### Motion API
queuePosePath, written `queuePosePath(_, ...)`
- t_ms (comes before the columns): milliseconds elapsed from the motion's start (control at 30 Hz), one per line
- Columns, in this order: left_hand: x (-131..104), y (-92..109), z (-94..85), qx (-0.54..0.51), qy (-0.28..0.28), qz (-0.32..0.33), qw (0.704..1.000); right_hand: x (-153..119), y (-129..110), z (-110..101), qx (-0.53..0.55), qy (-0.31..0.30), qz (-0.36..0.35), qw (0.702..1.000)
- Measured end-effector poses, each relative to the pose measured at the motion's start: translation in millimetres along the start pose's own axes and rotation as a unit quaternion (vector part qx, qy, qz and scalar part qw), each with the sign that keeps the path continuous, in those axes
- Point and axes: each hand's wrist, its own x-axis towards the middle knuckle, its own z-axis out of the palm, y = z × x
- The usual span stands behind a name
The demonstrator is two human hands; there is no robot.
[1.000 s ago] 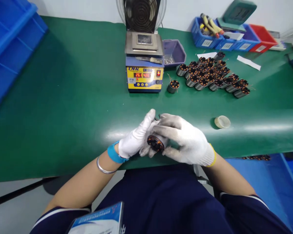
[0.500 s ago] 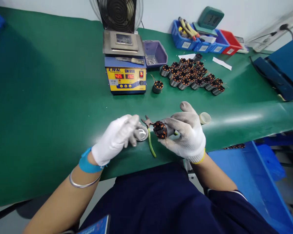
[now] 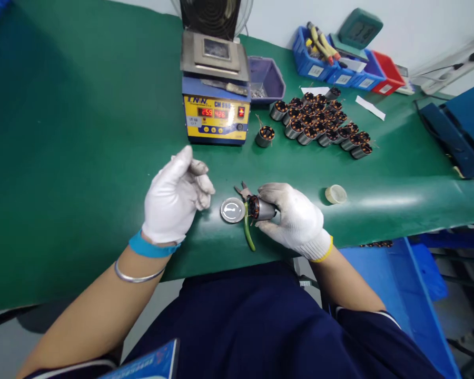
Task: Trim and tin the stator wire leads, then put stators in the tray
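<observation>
In my right hand (image 3: 294, 218), a small motor stator (image 3: 265, 209) lies on its side, a metal cylinder with copper windings at its left end. Thumb and fingers grip it from both sides. Green-handled cutting pliers (image 3: 248, 231) rest on the bench, partly behind the stator. Left of them is a shallow round tin (image 3: 233, 210) holding a shiny clear liquid. My left hand (image 3: 177, 189), gloved in white, is raised left of the tin, touching nothing visible. Its fingers are loosely bent and apart, with no object showing between them.
A solder pot (image 3: 215, 113) with a digital display stands ahead, a knife lying on its ledge. Beside it is a purple bin (image 3: 266, 79). Several stators (image 3: 319, 121) are grouped at right, with one stator (image 3: 265, 136) apart. A small white cup (image 3: 335, 194) stands beyond my right hand.
My left hand has moved away from the tin, up and to the left. My right hand has lowered and turned the stator so its wound end faces left toward the tin. The view has shifted slightly.
</observation>
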Motion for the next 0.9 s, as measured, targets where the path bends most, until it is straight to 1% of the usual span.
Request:
queuePosePath(33, 2.4, -3.0, 0.7, -0.002, 0.024, -0.007, 1.0, 2.7, -0.7, 1.7, -0.018, -0.024, 0.008, 1.0)
queuePosePath(100, 6.3, -8.9, 0.9, 0.008, 0.043, -0.017, 0.999, 8.7, -3.2, 4.9, -0.058, -0.073, 0.023, 0.995)
queuePosePath(200, 9.4, -14.5, -1.3, 0.033, 0.042, -0.02, 0.998, 17.7, -8.2, 7.1, -0.1, -0.136, 0.037, 0.985)
queuePosePath(267, 9.9, -15.6, -3.2, 0.038, 0.038, -0.022, 0.998, 21.6, -10.5, 7.2, -0.108, -0.155, 0.042, 0.981)
queuePosePath(367, 9.4, -15.7, -4.7, 0.033, 0.035, -0.013, 0.999, 21.6, -10.0, 5.9, -0.104, -0.143, 0.036, 0.984)
queuePosePath(433, 8.9, -15.9, -4.8, 0.033, 0.035, -0.005, 0.999, 18.7, -7.9, 3.2, -0.087, -0.111, 0.017, 0.99)
queuePosePath(500, 8.3, -16.3, -4.3, 0.036, 0.033, 0.002, 0.999, 15.9, -6.6, -0.9, -0.078, -0.069, -0.018, 0.994)
queuePosePath(567, 7.5, -16.6, -3.6, 0.037, 0.032, 0.005, 0.999, 15.6, -7.8, -4.4, -0.107, -0.045, -0.049, 0.992)
queuePosePath(633, 6.6, -16.5, -2.9, 0.039, 0.031, 0.003, 0.999, 18.7, -11.5, -4.9, -0.175, -0.05, -0.067, 0.981)
queuePosePath(733, 5.2, -15.5, -2.1, 0.042, 0.03, -0.004, 0.999, 26.9, -18.5, 0.8, -0.266, -0.078, -0.089, 0.957)
queuePosePath(800, 4.6, -14.2, -1.7, 0.04, 0.03, -0.004, 0.999, 31.8, -21.7, 6.0, -0.292, -0.083, -0.117, 0.946)
queuePosePath(900, 3.6, -11.8, -0.3, 0.034, 0.033, -0.008, 0.999, 34.9, -23.2, 10.8, -0.299, -0.077, -0.133, 0.942)
